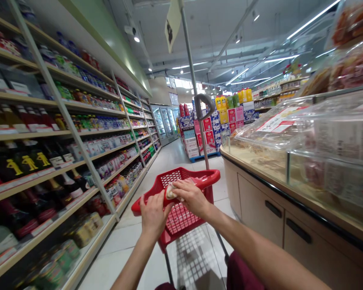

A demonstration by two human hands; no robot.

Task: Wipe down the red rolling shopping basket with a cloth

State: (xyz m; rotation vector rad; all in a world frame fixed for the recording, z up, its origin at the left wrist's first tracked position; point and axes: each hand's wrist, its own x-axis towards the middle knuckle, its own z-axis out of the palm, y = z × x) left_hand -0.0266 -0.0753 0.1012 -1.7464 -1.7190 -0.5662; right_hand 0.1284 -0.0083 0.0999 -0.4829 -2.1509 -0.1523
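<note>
A red plastic shopping cart point(177, 219) with a perforated basket is in front of me. Its red handle point(208, 180) runs across the near side of the basket, tilted up to the right. My left hand point(154, 211) is wrapped over the left part of this handle, thumb on the near side. Close beside it, my right hand point(190, 196) closes over the handle's middle, fingers bent over the top. A whitish patterned patch point(170, 191) shows on the handle between my hands; I cannot tell if it is a label. The basket's inside is mostly hidden by the handle and my hands.
Drink shelves point(78, 133) line the left side. A wood-fronted counter point(260, 201) with clear-packed food point(278, 121) stands close on the right. Ahead, stacked cartons point(204, 135) sit on a blue pallet beside the tiled aisle point(169, 157). A metal pole point(193, 64) rises beyond the cart.
</note>
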